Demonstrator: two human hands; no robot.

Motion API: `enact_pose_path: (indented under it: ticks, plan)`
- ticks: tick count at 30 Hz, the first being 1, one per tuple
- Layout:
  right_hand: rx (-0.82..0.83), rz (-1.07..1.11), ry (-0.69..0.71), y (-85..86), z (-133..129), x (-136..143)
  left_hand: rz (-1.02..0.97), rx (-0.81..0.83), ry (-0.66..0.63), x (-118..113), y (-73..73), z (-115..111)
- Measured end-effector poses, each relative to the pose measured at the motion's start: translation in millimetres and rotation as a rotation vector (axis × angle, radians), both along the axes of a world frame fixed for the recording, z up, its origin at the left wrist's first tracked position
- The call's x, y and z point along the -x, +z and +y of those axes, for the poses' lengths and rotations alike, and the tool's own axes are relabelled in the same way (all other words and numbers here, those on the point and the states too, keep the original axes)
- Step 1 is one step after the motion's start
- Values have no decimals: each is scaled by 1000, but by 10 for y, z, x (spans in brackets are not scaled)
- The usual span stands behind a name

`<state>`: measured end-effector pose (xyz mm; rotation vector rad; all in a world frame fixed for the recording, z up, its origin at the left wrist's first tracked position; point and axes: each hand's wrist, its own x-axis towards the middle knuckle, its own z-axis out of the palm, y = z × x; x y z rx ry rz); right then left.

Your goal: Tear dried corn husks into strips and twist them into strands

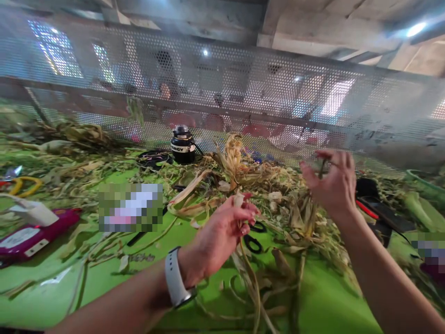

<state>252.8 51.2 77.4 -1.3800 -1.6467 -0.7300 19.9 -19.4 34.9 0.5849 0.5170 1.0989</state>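
My left hand [225,227], with a white watch on its wrist, is closed around a strand of dried husk [248,273] that hangs down toward the table's front edge. Off to the right, my right hand [332,181] is raised above the plant scraps, its thumb and fingers curved apart; a small dark stem-like piece shows between them, and whether it is gripped is unclear. Beneath and beyond the left hand lie black-handled scissors [253,243]. A bundle of dry husks [233,155] stands behind the hands.
Loose leaves and stems cover much of the green table [114,297]. A black jar [183,144] stands near the perforated metal screen [225,88]. At left are a magenta device [41,234] with a white plug and yellow scissor handles [28,185]. A black tool [382,211] lies at right.
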Motion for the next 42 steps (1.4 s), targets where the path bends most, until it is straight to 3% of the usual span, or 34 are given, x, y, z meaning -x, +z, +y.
enact_pose_path:
  ticks: [5,7,8,12,14,16,19,23,26,29,36,42]
  plan:
    - [-297,-70,98,114,-376,246,31,15,63,-64,-115,79]
    - [-320,-106,207,60,-504,401,37,-36,92,-76,-171,113]
    - [-255,-138,303,7,-551,488,24,-61,103,-79,-195,125]
    - [663,-83,693,-296,-589,795,-92,-87,63,-57,-249,130]
    - [956,120,872,-439,-548,875,-114,-94,16,-30,-259,117]
    - [1076,327,973,-538,-512,905,-86,-111,-6,-3,-265,103]
    - [1050,506,930,-593,-512,902,105,-173,79,25,-266,93]
    - [847,456,754,-583,-582,896,390,-224,312,38,-273,111]
    - [755,364,711,-583,-609,897,388,-246,284,44,-290,128]
    - [829,464,753,-584,-583,890,367,-268,252,56,-315,146]
    - [1117,975,991,-505,-534,883,321,-278,182,92,-384,212]
    - [1261,1246,1002,-533,-545,871,295,-361,180,100,-370,182]
